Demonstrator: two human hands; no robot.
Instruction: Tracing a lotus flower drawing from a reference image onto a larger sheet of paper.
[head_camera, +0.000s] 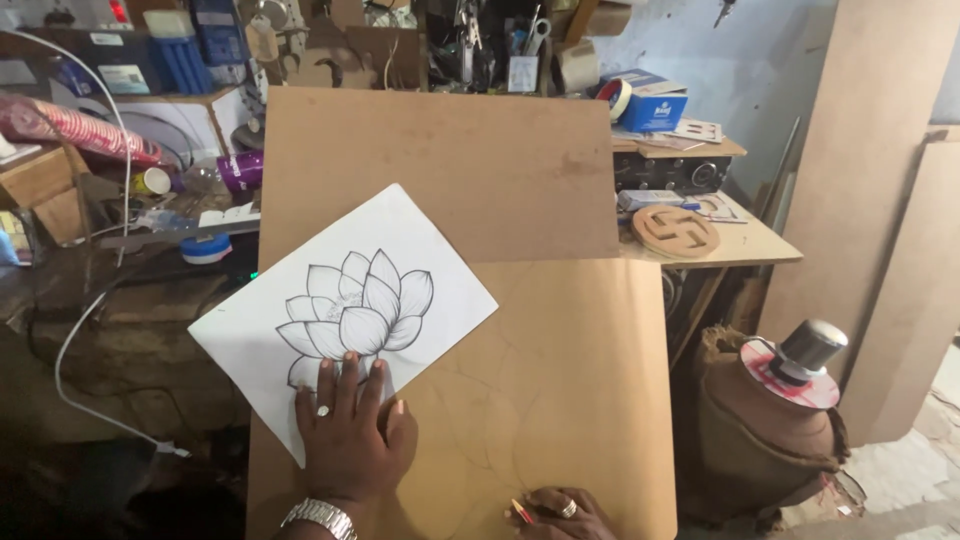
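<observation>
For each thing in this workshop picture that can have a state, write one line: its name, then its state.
Left hand: flat, fingers spread, pressing on the paper.
Right hand: closed around a red pencil.
Flower drawing sheet: lying flat, turned askew, partly over the board's edge.
Brown board: lying flat, faint curved pencil lines on it.
Blue box: lid closed.
Round carved wooden disc: lying flat on the side table.

We saw a cluttered workbench (120, 300) at left with a purple cup (240, 170), blue tape roll (206, 248) and white cable (75, 360). Upper right held a blue box (652, 100) and a round carved wooden disc (675, 231) on a side table (760, 250). Lower right stood a sack-wrapped drum (760, 430) with a metal cap (812, 345).
</observation>
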